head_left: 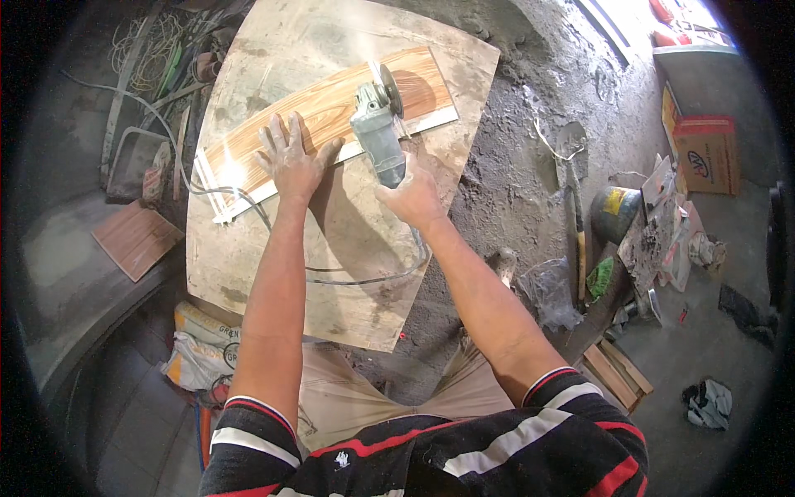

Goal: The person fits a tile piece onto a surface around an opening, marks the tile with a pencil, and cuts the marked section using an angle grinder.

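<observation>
My right hand (pixel 414 195) is wrapped round the body of a grey-green angle grinder (pixel 378 139), with its disc (pixel 387 88) standing on edge over a wood-grain plank-shaped tile (pixel 331 103). Pale dust rises near the disc. On the same tile, left of the grinder, my left hand (pixel 291 157) lies flat with its fingers spread. Whether the disc touches the tile surface I cannot tell. The tile rests on a large pale board (pixel 364 224). Thin cut strips (pixel 217 195) lie at the tile's left end. The grinder's cord (pixel 364 282) loops over the board near my forearms.
To the right, a shovel (pixel 573 157) lies on the rough grey ground beside a bucket (pixel 615 214) and a cardboard box (pixel 705 156). A small square wood-grain piece (pixel 137 238) lies at left. Sacks (pixel 199 348) stand near my left arm; scrap and wire (pixel 149 58) fill the upper left.
</observation>
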Tool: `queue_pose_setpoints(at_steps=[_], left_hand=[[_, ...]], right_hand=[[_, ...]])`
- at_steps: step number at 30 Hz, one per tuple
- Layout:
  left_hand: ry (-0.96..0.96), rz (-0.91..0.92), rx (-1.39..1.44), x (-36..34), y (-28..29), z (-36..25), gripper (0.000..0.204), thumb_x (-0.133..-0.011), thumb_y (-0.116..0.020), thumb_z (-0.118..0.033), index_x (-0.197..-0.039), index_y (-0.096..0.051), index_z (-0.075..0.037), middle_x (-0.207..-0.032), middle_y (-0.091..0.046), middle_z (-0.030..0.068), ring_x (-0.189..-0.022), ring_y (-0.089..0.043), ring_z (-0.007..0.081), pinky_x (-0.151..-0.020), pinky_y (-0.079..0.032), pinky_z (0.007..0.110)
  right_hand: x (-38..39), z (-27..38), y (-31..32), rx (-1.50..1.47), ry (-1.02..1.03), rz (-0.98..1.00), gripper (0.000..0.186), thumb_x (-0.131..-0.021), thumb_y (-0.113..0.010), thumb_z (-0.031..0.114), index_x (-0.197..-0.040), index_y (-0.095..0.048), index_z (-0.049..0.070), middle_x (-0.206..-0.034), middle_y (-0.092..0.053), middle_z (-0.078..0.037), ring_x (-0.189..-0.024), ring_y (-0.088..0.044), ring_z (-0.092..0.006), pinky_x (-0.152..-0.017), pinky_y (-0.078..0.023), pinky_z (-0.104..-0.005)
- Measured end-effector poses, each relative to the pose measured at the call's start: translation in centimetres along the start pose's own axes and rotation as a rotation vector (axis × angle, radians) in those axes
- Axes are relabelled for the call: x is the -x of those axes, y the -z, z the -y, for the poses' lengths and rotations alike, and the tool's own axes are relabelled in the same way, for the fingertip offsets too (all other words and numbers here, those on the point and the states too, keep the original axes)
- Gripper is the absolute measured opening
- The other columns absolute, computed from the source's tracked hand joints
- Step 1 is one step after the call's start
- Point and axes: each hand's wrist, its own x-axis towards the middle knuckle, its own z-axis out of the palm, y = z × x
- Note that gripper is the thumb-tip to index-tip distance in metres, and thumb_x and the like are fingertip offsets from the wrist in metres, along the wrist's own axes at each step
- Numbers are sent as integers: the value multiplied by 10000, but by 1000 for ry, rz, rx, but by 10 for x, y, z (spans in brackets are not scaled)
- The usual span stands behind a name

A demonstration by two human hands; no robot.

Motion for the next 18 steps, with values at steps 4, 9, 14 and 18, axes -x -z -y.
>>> queue_pose_setpoints(at_steps=[4, 9, 14, 18], left_hand=[[-1, 10, -1, 0, 1, 2, 1093, -811, -651, -844, -1640, -399, -178, -1724, -246, 207, -1594, -155, 469, -1234, -91, 722], [-10, 3, 7, -1, -2, 0, 1097, -813, -643, -849, -1644, -390, -179, -1724, -247, 207, -1596, -141, 474, -1235, -85, 724], [9, 28, -4, 1, -3, 7, 1096, -821, -624, -855, -1658, -362, -197, -1738, -208, 173, -1608, -95, 453, -1241, -49, 714], [16, 43, 8, -1, -1, 0, 1101, -818, -624, -857, -1660, -358, -200, -1741, -207, 169, -1611, -92, 446, -1242, -41, 712]], right_hand=[[3, 2, 1, -10, 7, 6, 762, -763, -822, 346, -1388, -521, 31, -1171, -715, -290, -1136, -683, -455, -996, -545, -499], [4, -2, 0, -8, -15, -7, 775, -756, -823, 354, -1394, -518, 36, -1182, -713, -288, -1153, -677, -449, -1005, -538, -502], [10, 5, 2, -27, -54, 27, 759, -755, -811, 356, -1397, -536, 59, -1203, -713, -275, -1164, -673, -442, -1014, -535, -496], [9, -1, 2, -26, -51, 10, 749, -754, -808, 348, -1391, -544, 55, -1192, -717, -274, -1155, -678, -441, -1013, -536, -495]])
